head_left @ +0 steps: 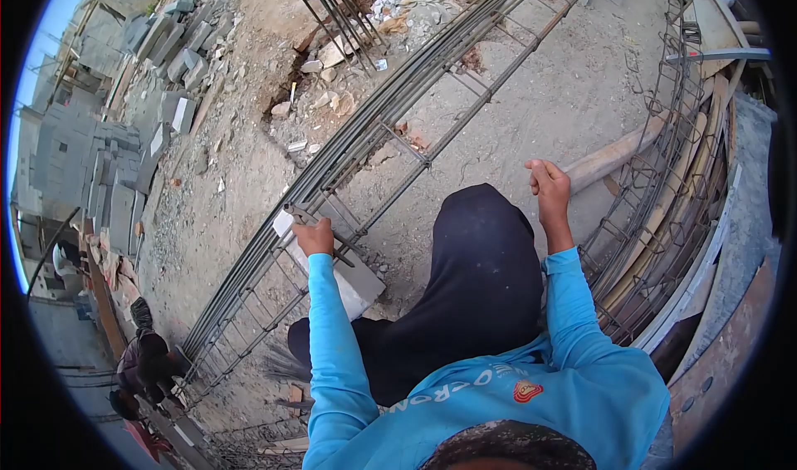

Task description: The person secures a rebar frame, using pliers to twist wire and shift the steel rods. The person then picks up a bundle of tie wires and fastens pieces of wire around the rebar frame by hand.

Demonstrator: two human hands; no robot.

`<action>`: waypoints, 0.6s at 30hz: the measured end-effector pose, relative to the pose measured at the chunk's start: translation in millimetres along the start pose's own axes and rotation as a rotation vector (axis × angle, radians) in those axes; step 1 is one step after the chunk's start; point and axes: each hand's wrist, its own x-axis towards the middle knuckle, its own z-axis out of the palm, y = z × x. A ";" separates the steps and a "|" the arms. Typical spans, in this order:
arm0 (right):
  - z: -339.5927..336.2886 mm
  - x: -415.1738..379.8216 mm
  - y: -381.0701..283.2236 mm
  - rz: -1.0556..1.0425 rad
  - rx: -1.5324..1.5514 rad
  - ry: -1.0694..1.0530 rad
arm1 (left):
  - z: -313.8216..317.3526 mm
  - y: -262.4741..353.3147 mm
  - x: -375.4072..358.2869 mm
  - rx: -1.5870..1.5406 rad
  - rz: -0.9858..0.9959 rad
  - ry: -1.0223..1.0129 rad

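My left hand (314, 237) is closed over the long rebar cage (427, 161), at the bundle of bars on its far side. A short dark rod end (342, 259) sticks out below the fingers; what they grip I cannot make out. Right under that hand, a pale grey block (359, 286) sits beneath the cage, with a white corner showing beyond the bars. My right hand (550, 189) is raised beside my right knee, its fingers curled in and their inside hidden. A wooden pole (614, 156) lies on the ground close behind it.
More bent rebar frames (643, 196) and long boards (664, 246) lie along the right. Upright bars (332, 9) rise from a dug hole at the top. Grey blocks (112, 171) are piled at the left. A person (148, 362) bends over at the lower left.
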 end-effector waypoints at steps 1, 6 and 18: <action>6.6 -1.7 -11.2 -0.028 -0.044 -0.042 | -2.9 3.1 -5.6 -0.023 -0.006 0.016; 38.5 -2.6 -68.8 -0.216 -0.223 -0.289 | -40.8 69.8 -58.1 -0.480 0.074 0.221; 176.3 -51.2 -110.6 -0.121 -0.455 -1.171 | -85.5 184.5 -123.3 -0.994 0.556 -0.485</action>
